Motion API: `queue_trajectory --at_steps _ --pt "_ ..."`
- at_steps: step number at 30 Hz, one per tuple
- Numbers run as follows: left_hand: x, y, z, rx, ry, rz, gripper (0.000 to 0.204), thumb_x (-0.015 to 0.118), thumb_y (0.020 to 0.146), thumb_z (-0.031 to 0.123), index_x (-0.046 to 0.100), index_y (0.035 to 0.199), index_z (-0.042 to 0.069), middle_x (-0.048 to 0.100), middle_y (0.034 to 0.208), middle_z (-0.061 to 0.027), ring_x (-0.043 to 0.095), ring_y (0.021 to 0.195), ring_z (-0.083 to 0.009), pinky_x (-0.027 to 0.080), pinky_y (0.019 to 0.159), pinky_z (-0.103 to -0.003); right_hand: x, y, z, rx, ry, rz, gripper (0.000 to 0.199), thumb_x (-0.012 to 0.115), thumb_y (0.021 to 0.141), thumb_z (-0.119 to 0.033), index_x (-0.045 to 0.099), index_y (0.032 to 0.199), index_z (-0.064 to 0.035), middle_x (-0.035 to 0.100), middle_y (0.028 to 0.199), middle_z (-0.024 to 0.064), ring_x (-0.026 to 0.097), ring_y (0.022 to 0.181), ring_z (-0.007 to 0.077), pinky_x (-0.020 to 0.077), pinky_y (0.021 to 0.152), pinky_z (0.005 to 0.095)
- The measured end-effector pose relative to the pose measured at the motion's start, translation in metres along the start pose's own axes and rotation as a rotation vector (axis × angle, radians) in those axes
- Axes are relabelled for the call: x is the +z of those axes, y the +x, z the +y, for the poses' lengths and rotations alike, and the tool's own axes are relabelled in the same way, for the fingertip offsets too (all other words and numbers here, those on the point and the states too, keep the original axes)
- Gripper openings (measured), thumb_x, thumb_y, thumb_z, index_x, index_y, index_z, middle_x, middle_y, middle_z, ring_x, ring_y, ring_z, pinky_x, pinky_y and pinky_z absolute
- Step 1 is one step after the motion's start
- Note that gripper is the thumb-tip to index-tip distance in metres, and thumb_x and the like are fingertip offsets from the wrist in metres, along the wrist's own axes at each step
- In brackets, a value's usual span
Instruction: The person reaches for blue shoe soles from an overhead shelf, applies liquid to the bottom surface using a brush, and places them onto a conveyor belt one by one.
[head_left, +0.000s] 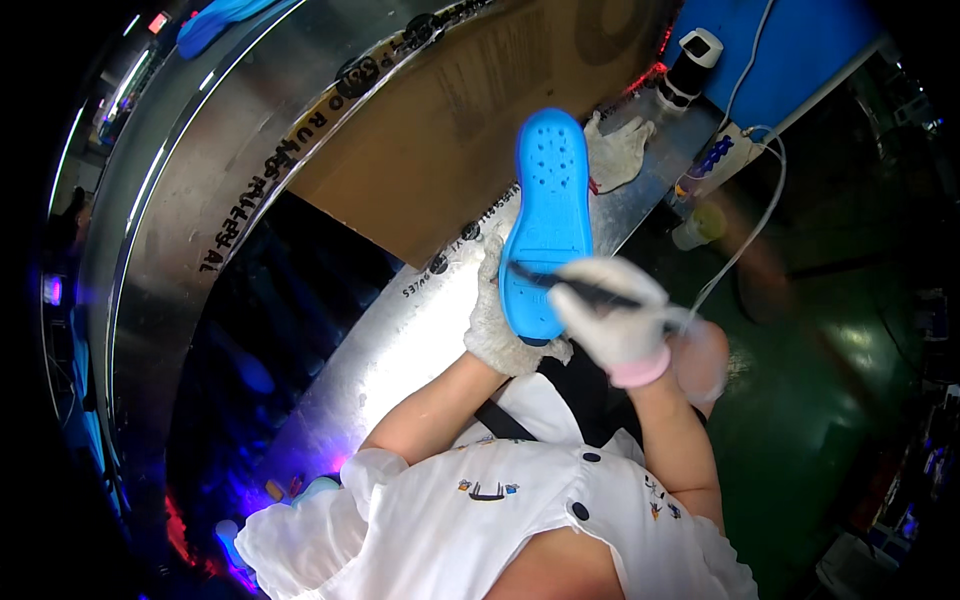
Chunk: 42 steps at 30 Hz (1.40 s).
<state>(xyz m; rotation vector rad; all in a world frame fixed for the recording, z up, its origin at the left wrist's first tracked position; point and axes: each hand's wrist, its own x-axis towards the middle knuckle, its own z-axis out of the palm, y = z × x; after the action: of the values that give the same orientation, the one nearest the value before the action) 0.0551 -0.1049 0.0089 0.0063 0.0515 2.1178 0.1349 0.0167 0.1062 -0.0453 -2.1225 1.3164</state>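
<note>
A bright blue shoe sole (548,215) with a cluster of small holes near its top end stands upright in front of me, its flat face turned up. My left hand (490,325), in a fuzzy whitish glove, is closed around its lower left side and heel. In my right hand (615,325), gloved in white with a pink cuff, is a dark slender pen-like tool (600,294), held across the sole's lower part. Motion blurs this hand, and I cannot tell whether the tip touches the sole.
A brown cardboard sheet (420,140) leans behind the metal work surface (350,350). Beyond the sole lies a loose whitish glove (620,155). A white-and-black device (692,65) stands at the far right, near a hanging cable (768,215) and a cup (702,226). A curved metal rail (170,150) runs along the left.
</note>
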Motion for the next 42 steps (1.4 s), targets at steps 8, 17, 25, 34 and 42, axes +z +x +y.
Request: queue_trajectory --at_steps 8,17,25,34,42 --pt "0.047 0.003 0.000 0.103 0.170 0.053 0.088 0.045 0.090 0.074 0.039 0.148 0.007 0.055 0.135 -0.0232 0.059 0.117 -0.0406 0.052 0.098 -0.053 0.003 -0.011 -0.028 -0.290 -0.168 -0.038 0.014 0.073 0.083 -0.006 0.070 0.096 -0.0038 0.068 0.082 0.0111 0.065 0.068 0.0253 0.0525 0.063 0.0319" --pt "0.078 -0.003 0.018 0.046 0.236 0.140 0.093 0.042 0.087 0.081 0.051 0.134 0.001 0.065 0.115 -0.0226 0.069 0.095 -0.0340 0.061 0.071 -0.043 0.006 -0.026 -0.047 -0.261 -0.117 -0.056 0.017 0.074 0.082 -0.003 0.070 0.098 -0.0014 0.070 0.087 0.0120 0.067 0.072 0.0242 0.0552 0.068 0.0330" --pt "0.095 -0.002 0.062 -0.216 0.495 0.046 0.074 0.055 0.092 0.060 0.051 0.140 0.004 0.062 0.128 -0.0199 0.065 0.110 -0.0312 0.053 0.097 -0.041 -0.030 -0.006 -0.046 -0.372 -0.370 -0.552 0.019 0.076 0.078 -0.003 0.071 0.096 -0.0073 0.071 0.095 0.0044 0.069 0.082 0.0251 0.0571 0.072 0.0315" --pt "0.115 -0.004 0.081 -0.315 1.039 0.144 0.077 0.051 0.091 0.067 0.059 0.135 0.004 0.066 0.123 -0.0181 0.068 0.107 -0.0245 0.055 0.097 -0.035 -0.025 -0.006 -0.044 -0.218 -0.164 -0.521 0.023 0.077 0.076 0.003 0.072 0.098 -0.0029 0.072 0.104 0.0137 0.071 0.090 0.0255 0.0557 0.080 0.0311" --pt "0.063 0.006 0.119 -0.101 1.269 -0.411 0.088 0.088 0.070 0.016 0.045 0.147 0.011 0.045 0.150 -0.0102 0.045 0.138 -0.0245 0.042 0.112 -0.035 -0.028 -0.005 -0.059 -0.284 -0.287 -0.496 0.022 0.077 0.076 -0.001 0.073 0.097 -0.0047 0.073 0.103 0.0124 0.072 0.087 0.0267 0.0569 0.077 0.0328"
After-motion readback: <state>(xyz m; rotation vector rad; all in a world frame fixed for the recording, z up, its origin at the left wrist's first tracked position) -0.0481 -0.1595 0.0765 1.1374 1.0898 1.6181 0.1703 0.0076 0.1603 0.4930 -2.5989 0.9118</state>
